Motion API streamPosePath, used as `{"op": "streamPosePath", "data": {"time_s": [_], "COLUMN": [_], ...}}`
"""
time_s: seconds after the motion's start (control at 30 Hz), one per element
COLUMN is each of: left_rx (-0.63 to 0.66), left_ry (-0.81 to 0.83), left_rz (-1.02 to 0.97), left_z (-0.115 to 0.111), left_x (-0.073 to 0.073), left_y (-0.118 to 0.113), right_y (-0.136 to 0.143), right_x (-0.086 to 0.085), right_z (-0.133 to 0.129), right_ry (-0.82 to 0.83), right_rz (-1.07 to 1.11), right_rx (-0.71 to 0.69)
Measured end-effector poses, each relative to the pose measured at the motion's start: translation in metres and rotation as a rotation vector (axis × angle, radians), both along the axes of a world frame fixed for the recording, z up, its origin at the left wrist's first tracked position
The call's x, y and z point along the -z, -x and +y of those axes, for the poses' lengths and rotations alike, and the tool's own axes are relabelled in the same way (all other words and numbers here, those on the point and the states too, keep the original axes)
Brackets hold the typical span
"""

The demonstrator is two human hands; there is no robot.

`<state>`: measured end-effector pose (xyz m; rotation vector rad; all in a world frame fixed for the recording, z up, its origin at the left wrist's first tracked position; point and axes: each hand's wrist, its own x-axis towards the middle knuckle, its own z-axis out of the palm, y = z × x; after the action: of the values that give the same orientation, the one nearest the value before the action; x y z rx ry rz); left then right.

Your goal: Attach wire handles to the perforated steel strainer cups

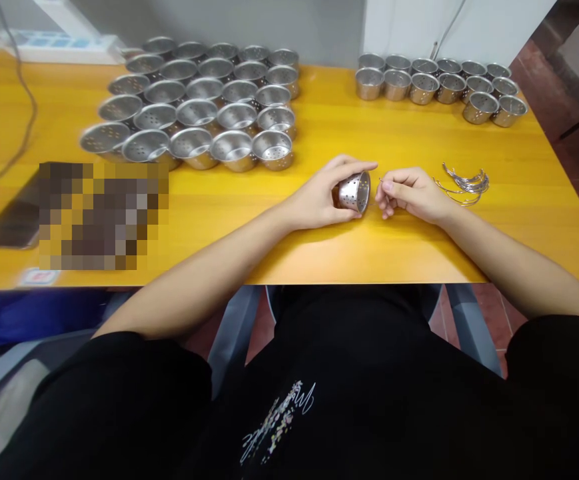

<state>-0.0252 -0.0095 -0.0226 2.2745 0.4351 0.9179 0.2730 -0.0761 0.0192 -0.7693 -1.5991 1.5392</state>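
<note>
My left hand is wrapped round a small perforated metal cup, which lies tilted on its side with its open rim toward my right hand. Just right of that rim, my right hand is closed in a pinch, and a tiny tip of something thin shows at its fingertips; most of it is hidden. A small gap separates the hand from the cup. Beyond my right wrist lies a loose pile of thin curved metal wires.
Rows of perforated metal cups fill the table's back left. Another group of cups stands at the back right. A dark phone-like slab lies at the left beside a pixelated area. The yellow table ends near my forearms.
</note>
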Motion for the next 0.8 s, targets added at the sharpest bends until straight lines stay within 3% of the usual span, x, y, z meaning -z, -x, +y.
{"op": "streamPosePath", "data": {"time_s": [0.43, 0.8], "left_rx": [0.05, 0.133], "left_ry": [0.019, 0.069], "left_rz": [-0.014, -0.022], "left_z": [-0.006, -0.013], "left_x": [-0.001, 0.0], "left_y": [-0.006, -0.008], "right_y": [-0.002, 0.006], "right_x": [-0.007, -0.015], "right_z": [0.003, -0.002], "right_ry": [-0.116, -0.231], "right_rz": [-0.155, -0.293], "right_rx": [-0.155, -0.148]}}
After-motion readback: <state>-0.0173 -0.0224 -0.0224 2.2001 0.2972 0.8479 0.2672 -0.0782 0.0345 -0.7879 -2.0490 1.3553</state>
